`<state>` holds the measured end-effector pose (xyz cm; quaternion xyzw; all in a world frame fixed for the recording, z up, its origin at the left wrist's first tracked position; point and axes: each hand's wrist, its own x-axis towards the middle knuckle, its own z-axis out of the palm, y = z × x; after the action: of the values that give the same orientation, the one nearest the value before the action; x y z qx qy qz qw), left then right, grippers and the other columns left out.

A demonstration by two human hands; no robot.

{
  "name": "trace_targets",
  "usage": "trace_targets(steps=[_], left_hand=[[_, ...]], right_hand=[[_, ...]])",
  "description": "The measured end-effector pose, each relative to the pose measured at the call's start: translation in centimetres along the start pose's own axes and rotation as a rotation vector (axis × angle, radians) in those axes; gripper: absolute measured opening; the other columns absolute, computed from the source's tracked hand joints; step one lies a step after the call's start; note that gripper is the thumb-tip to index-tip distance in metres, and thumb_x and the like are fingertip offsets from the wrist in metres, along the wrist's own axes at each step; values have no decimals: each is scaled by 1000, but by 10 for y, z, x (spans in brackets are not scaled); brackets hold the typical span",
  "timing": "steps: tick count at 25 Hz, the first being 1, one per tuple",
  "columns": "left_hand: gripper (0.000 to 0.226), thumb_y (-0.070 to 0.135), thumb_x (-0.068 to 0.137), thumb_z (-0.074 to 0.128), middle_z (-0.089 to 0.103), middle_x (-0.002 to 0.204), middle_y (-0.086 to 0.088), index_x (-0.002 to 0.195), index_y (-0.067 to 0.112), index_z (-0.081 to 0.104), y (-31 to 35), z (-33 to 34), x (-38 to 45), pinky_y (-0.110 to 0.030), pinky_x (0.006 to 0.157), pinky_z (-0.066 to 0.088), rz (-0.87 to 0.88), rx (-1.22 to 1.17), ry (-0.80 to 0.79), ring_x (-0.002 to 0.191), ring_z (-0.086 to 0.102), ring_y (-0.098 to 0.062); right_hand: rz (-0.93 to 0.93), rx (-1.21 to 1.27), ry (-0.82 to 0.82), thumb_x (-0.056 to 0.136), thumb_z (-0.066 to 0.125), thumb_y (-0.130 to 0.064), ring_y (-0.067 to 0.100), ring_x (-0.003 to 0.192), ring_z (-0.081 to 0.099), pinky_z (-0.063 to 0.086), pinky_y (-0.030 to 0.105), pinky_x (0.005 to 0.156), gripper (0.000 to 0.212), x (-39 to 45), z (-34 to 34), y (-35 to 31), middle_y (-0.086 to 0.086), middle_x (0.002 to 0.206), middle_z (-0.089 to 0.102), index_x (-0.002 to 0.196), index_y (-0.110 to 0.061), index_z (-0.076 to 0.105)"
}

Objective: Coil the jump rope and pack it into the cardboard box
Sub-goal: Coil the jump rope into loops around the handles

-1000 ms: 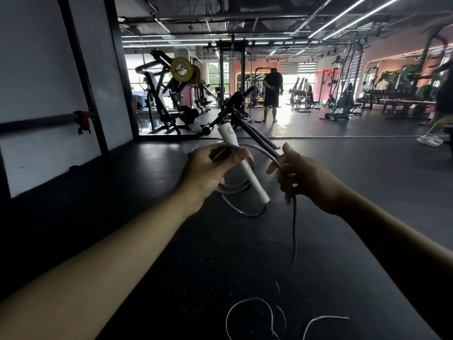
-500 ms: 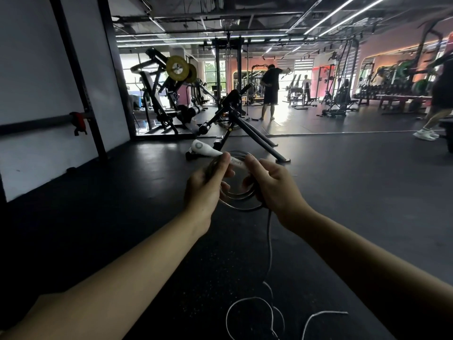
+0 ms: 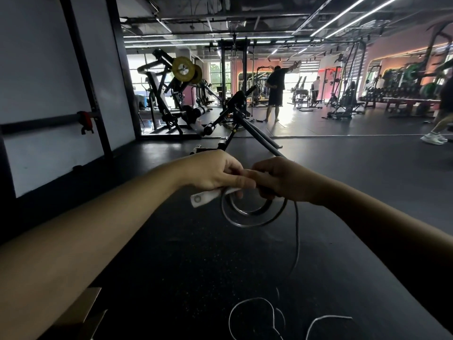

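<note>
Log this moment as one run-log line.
stage: coiling | left hand: holds handle and coil | right hand: on coil | rope: tail trails to floor | box: corner visible, nothing packed seen

Coiled rope (image 3: pixel 252 213) hangs under both hands; loose rope (image 3: pixel 255 315) on floor (image 3: pixel 186 261) below; box flap (image 3: pixel 78 312) lower left.

Both bare arms are stretched forward. The left hand (image 3: pixel 215 171) and right hand (image 3: pixel 278 179) are closed, fingertips touching, above the coiled grey jump rope (image 3: pixel 253 211).
</note>
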<state>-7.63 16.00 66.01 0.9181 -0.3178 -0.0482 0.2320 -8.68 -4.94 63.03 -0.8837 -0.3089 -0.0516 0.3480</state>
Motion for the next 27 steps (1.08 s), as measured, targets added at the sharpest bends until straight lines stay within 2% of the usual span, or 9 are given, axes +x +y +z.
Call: trace_targets(steps=[5,9,12,15,17,19,23,25,27], left_hand=[[33,59,98,45,70,91,0,93,32,63,7,36,-5,-31,90,51,-35,-71,-16,90,69,-14],[34,58,99,39,62,80,8,91,32,59,6,53,-11,-32,86,51,38,-168,104,81,63,-8],[42,54,99,37,51,65,10,84,18,53,3,55,-8,-32,86,50,105,-495,322,74,63,-12],[39,39,108,33,44,65,4,80,16,46,13,66,5,-18,77,49,129,-880,663,70,58,-13],[40,45,107,34,50,67,5,81,18,48,21,75,18,-19,79,49,41,-1145,861,70,58,-12],[44,57,103,36,60,73,9,84,22,55,26,82,29,-33,89,48,-77,-1287,987,78,61,-13],[43,56,104,33,63,92,5,93,23,58,32,95,35,-38,90,52,-129,-1302,1050,93,64,-17],[42,56,104,33,62,92,7,95,23,58,34,98,34,-37,91,53,-138,-1300,1057,93,64,-15],[45,57,103,35,62,91,6,101,18,59,31,99,31,-37,87,52,-165,-1194,1035,89,64,-14]], right_hand=[[15,-20,-79,103,48,-51,11,52,52,43,19,53,52,-5,-6,6,1,60,62,82,-8,70],[16,61,22,101,45,-57,9,53,53,42,18,52,56,-15,-9,12,3,65,63,79,-15,74],[145,413,196,98,37,-67,18,54,56,47,29,56,72,-17,-15,26,8,65,63,78,-5,69],[192,739,188,89,32,-82,30,70,57,46,43,75,85,-19,-6,37,16,77,61,91,-3,62],[183,756,147,86,27,-85,32,75,58,44,45,76,93,-19,14,34,19,85,61,110,-1,58],[191,700,161,80,36,-90,31,71,61,48,42,69,97,-17,40,22,17,86,62,117,-3,57],[87,759,412,87,56,-61,9,62,67,51,27,52,56,-15,76,-1,-6,79,72,118,-15,60],[109,818,494,90,57,-54,1,68,69,50,17,53,46,-12,81,-7,-9,83,74,114,-16,65],[181,885,559,93,60,-53,-1,55,62,44,15,46,42,-9,81,-9,-8,70,69,103,-13,66]])
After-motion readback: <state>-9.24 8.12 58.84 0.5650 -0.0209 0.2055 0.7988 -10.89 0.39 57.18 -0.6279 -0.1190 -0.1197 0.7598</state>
